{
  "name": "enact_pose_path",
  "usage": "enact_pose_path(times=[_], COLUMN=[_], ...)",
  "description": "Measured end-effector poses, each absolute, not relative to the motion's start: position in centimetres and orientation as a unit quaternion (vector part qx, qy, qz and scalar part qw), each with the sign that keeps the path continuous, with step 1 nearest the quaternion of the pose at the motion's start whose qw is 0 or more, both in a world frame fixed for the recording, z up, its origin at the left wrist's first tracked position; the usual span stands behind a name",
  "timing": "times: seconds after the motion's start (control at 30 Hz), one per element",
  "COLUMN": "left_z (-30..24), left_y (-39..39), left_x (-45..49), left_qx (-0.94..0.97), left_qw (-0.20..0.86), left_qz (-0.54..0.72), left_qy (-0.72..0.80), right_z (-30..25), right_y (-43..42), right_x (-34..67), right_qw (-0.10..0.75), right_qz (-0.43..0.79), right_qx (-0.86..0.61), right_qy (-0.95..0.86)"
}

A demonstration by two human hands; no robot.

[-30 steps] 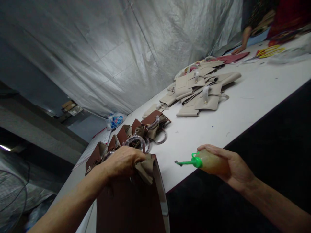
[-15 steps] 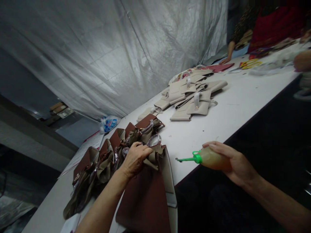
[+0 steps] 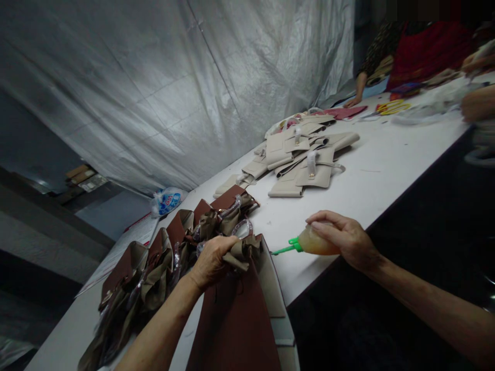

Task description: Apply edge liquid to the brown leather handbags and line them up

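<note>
My right hand is wrapped round a squeeze bottle of amber liquid with a green nozzle. The nozzle's tip points left, at or very near the upper edge of a brown bag piece with a pale lining. My left hand grips the bag's bunched olive-brown lining at the top; its fingertips are partly hidden. Left of that hand, several more brown bag pieces lie in a row, with crumpled linings and plastic-wrapped handles.
Beige bag pieces lie piled on the white table. Yellow-handled scissors and a co-worker's hand are at the far end. A blue-and-white plastic bag sits by the hanging silver sheet. The table's near edge runs diagonally at right.
My right hand has brought the bottle leftward, so its nozzle has come up to the bag piece's edge. My left hand keeps hold of the lining. The view has shifted slightly.
</note>
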State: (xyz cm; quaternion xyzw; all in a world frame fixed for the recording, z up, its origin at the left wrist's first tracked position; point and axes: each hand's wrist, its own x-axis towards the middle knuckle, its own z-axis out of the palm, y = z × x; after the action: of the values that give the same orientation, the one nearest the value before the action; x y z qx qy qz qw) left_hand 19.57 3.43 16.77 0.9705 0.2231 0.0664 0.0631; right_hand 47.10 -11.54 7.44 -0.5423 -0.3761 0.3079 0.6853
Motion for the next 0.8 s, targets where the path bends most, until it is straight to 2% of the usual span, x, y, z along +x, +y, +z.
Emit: enact_pose_path(times=[0.2,0.33,0.47,0.6,0.8], left_z=[16.2,15.6,15.5,15.5,15.1], left_y=[3.7,3.8,4.0,4.3,4.7], left_x=[20.2,21.1,22.0,22.6,22.8], left_qx=[0.975,0.966,0.947,0.94,0.952], left_qw=[0.105,0.156,0.218,0.221,0.221], left_qz=[0.076,0.057,0.043,-0.015,-0.057], left_qy=[0.178,0.2,0.233,0.259,0.205], right_z=[9.0,9.2,9.0,9.2,9.0], right_y=[-10.1,-9.4,-8.9,-8.5,-7.9], right_x=[47.7,48.2,48.4,48.3,47.7], right_qw=[0.687,0.656,0.619,0.608,0.602], right_qz=[0.283,0.268,0.201,0.169,0.156], right_qx=[-0.522,-0.528,-0.54,-0.53,-0.514], right_qy=[-0.42,-0.468,-0.534,-0.567,-0.591])
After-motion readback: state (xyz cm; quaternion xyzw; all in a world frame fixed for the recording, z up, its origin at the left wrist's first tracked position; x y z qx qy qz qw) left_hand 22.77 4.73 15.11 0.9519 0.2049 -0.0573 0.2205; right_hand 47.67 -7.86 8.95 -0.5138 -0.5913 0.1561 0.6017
